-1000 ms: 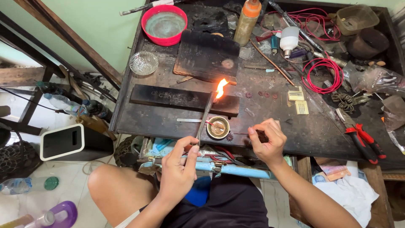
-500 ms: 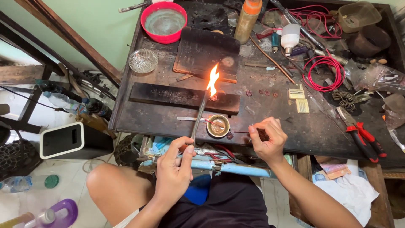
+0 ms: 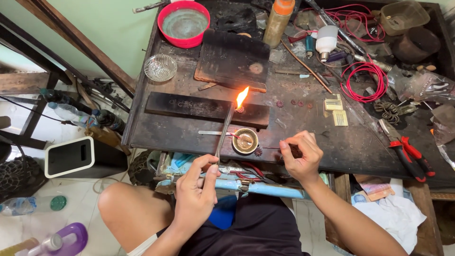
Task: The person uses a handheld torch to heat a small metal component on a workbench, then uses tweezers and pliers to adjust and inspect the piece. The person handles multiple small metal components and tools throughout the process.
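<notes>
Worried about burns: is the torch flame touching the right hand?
No, the flame burns over the black slab, well apart from the right hand near the bench edge.

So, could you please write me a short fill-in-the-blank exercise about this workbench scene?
1. The left hand holds a thin torch whose tip carries an orange ____.
2. The small round brass dish lies between the two ____.
3. The pliers near the right edge of the bench have ____ handles.
4. The bowl at the far edge of the bench has a ____ rim.

Missing words: flame; hands; red; red
</notes>
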